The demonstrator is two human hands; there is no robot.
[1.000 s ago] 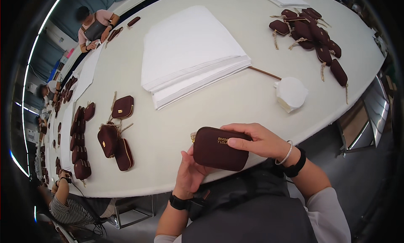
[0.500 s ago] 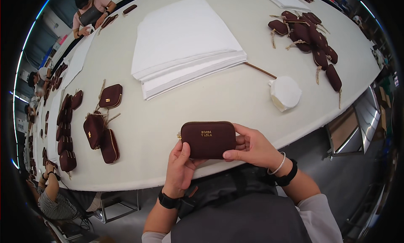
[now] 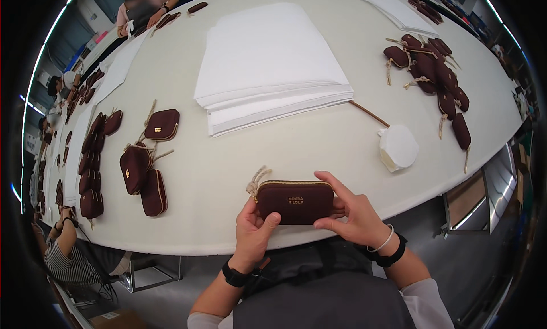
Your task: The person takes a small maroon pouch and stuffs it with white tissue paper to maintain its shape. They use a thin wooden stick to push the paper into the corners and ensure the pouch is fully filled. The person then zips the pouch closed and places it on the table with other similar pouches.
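Between my two hands is a dark maroon zip pouch (image 3: 294, 206), held near the table's front edge. Its gold zipper runs along the top, and small gold lettering marks its front. A knotted beige cord (image 3: 257, 182) sticks up from its left end. My left hand (image 3: 254, 229) grips the lower left corner, thumb on the front face. On the right end, my right hand (image 3: 356, 218) has its thumb at the lower corner and its index finger raised by the top edge. Other fingers are partly hidden behind the pouch.
Left of me lie a few loose maroon pouches (image 3: 162, 125) and a stacked row (image 3: 90, 181). A white sheet stack (image 3: 273, 55) fills the middle. A white cloth-wrapped head (image 3: 398, 149) on a brown stick lies right, before a pouch pile (image 3: 433, 72). Co-workers sit along the left.
The pouch has tipped so that its zippered top shows more, and its beige cord has come into sight. My right index finger has lifted. The whole view has shifted slightly.
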